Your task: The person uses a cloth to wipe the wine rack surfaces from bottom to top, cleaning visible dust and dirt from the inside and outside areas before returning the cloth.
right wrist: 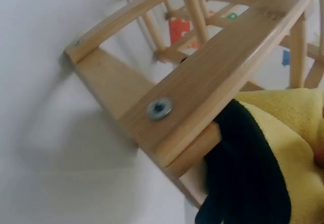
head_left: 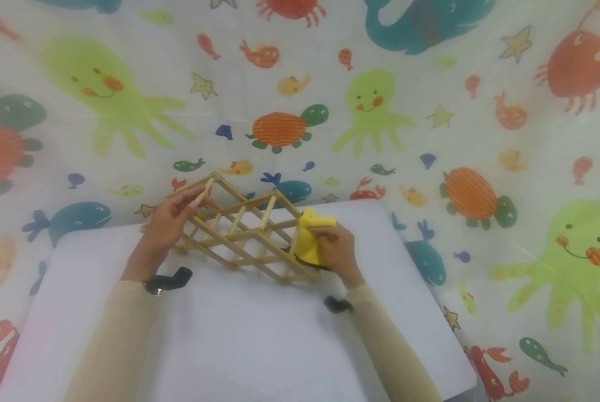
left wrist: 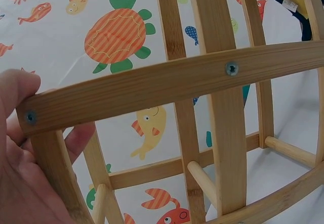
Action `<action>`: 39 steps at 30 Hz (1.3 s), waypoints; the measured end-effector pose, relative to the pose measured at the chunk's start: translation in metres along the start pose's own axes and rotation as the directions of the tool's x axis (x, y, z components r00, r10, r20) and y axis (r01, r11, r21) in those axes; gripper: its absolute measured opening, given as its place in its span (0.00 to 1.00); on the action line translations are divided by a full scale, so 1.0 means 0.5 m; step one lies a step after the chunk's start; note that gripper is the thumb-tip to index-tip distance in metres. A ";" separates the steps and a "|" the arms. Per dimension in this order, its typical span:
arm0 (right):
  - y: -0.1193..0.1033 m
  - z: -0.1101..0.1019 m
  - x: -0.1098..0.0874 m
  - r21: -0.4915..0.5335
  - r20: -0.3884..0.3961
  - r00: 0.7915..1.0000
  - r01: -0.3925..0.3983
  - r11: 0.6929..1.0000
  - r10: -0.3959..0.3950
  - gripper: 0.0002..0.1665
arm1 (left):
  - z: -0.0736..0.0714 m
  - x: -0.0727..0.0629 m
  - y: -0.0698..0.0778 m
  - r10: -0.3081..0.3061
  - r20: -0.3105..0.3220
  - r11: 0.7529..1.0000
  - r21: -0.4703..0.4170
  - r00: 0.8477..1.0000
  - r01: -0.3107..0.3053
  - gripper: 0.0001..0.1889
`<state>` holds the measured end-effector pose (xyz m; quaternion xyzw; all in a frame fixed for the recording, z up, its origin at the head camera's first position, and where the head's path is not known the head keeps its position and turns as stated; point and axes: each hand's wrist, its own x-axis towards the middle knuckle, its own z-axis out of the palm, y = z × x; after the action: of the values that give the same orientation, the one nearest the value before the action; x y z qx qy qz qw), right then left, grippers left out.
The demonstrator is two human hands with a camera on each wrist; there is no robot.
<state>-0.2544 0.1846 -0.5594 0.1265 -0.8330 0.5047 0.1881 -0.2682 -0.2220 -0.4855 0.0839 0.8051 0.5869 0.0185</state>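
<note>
A wooden lattice rack (head_left: 234, 231) with crossed slats and round dowels stands spread out on the white table. My left hand (head_left: 166, 223) grips the upper left end of the rack; in the left wrist view, the thumb and fingers of this hand (left wrist: 25, 168) are round the corner of a slat (left wrist: 152, 90) with metal rivets. In my right hand (head_left: 337, 251) is a yellow cloth (head_left: 310, 240) with a dark edge, pinched at the rack's right end. The right wrist view shows the cloth (right wrist: 283, 123) against a slat end; most of that hand is outside the picture.
The white table (head_left: 259, 335) reaches toward me below both forearms. Behind it hangs a white sheet (head_left: 289, 89) printed with sea animals, close to the rack's back. A dark strap (head_left: 166, 281) is on my left wrist, and a dark piece (head_left: 337, 304) is by my right wrist.
</note>
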 end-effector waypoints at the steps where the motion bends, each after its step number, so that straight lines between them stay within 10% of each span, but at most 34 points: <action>1: 0.000 -0.002 -0.002 -0.010 0.000 1.000 -0.005 1.000 0.005 0.21 | 0.001 0.000 -0.002 0.000 0.001 1.000 0.001 1.000 0.000 0.27; 11: -0.025 -0.014 0.001 -0.051 -0.158 0.985 0.058 0.997 -0.066 0.20 | 0.009 -0.003 0.000 0.004 0.010 1.000 0.007 1.000 -0.004 0.26; 20: -0.007 0.017 0.000 -0.202 0.002 0.988 0.150 0.968 -0.153 0.16 | 0.004 -0.004 0.010 -0.008 0.014 1.000 -0.002 1.000 0.008 0.27; 27: -0.002 0.019 -0.003 -0.425 0.010 0.999 0.046 0.904 -0.047 0.10 | 0.002 0.000 0.004 -0.025 -0.002 1.000 -0.006 1.000 0.025 0.26; 35: -0.010 0.007 -0.010 -0.169 0.081 0.997 0.012 0.986 0.002 0.19 | 0.005 -0.003 0.001 -0.012 0.011 1.000 -0.019 1.000 0.013 0.27; 39: -0.007 0.006 -0.011 -0.226 0.102 0.995 0.040 0.973 -0.017 0.20 | 0.003 -0.003 0.004 0.004 0.006 1.000 -0.009 1.000 -0.004 0.27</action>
<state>-0.2486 0.1804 -0.5603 0.1410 -0.8918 0.3961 0.1672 -0.2663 -0.2204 -0.4842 0.0873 0.8021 0.5904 0.0201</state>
